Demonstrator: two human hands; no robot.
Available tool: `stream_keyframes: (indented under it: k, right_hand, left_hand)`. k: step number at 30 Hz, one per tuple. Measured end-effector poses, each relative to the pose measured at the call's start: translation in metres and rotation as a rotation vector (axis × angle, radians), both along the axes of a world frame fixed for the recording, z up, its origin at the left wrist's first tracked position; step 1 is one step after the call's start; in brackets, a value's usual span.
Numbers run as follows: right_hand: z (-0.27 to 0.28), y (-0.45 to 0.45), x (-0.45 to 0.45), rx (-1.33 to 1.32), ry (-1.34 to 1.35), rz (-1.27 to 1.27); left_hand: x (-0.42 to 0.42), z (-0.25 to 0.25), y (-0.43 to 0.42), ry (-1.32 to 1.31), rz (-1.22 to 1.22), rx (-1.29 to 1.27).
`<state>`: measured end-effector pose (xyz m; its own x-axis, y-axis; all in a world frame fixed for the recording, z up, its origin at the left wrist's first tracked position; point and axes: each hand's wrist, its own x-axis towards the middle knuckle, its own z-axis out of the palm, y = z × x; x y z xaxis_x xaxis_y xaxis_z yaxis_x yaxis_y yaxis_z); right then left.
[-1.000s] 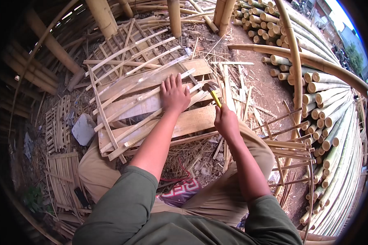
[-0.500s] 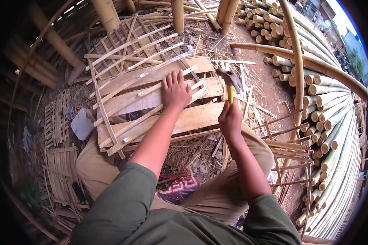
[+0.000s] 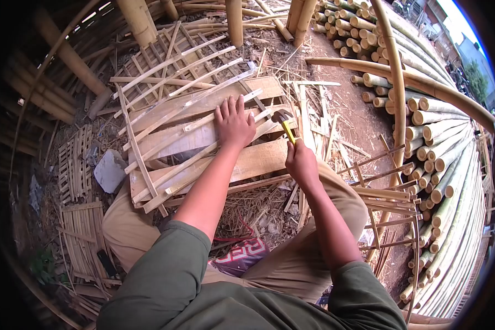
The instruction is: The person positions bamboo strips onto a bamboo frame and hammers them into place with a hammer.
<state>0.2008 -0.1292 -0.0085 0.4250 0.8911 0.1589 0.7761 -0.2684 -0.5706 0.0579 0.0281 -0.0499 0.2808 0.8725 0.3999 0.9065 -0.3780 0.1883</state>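
My left hand [image 3: 235,124] lies spread over thin wooden slats [image 3: 201,122], fingers stretched out and pressed on them. These slats cross wide wooden boards [image 3: 258,158] in front of my folded legs. In my closed right hand [image 3: 302,164] is a hammer [image 3: 287,132] with a yellow handle and a dark head. The hammer head is over the right ends of the slats, to the right of my left hand; whether it touches the wood I cannot tell. A single crosswise slat [image 3: 138,148] spans the left ends of the others.
Stacked bamboo poles [image 3: 440,159] fill the right side, behind a bamboo rail [image 3: 396,82]. A grey stone block [image 3: 110,171] sits left of the boards. Slatted panels [image 3: 85,236] lie at lower left. Bamboo posts [image 3: 235,25] stand at the back, with wood scraps on the ground.
My right hand has swung the hammer left, bringing its head from beside the boards to over the slat ends. My left hand stays on the slats.
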Motion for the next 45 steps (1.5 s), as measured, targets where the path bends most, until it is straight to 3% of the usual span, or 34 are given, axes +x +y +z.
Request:
stream_keyframes:
  k: [11, 14, 17, 19, 27, 39, 41, 45]
  right_hand:
    - [0.002, 0.001, -0.001, -0.008, -0.025, -0.021]
    - [0.028, -0.003, -0.008, 0.583, -0.029, -0.015]
    - [0.006, -0.003, -0.001, 0.729, 0.01, -0.024]
    - [-0.005, 0.0, 0.002, -0.053, -0.111, 0.036]
    - [0.002, -0.003, 0.003, 0.027, -0.017, -0.025]
    - [-0.002, 0.003, 0.004, -0.033, -0.079, 0.014]
    - [0.013, 0.001, 0.002, 0.11, 0.068, -0.017]
    - [0.04, 0.001, 0.005, 0.818, 0.109, 0.007]
  left_hand:
    - [0.001, -0.002, -0.001, 0.002, 0.007, -0.005]
    - [0.002, 0.0, 0.001, -0.007, 0.01, -0.001]
    - [0.001, -0.001, -0.001, -0.018, 0.004, -0.021]
    - [0.0, 0.004, -0.001, -0.026, -0.017, -0.054]
    - [0.002, 0.0, 0.0, -0.027, -0.017, -0.046]
    - [0.004, 0.001, -0.001, -0.022, -0.007, -0.036]
    - [0.004, 0.002, -0.001, -0.011, -0.002, -0.02]
    - [0.004, 0.0, 0.0, -0.031, 0.008, -0.022]
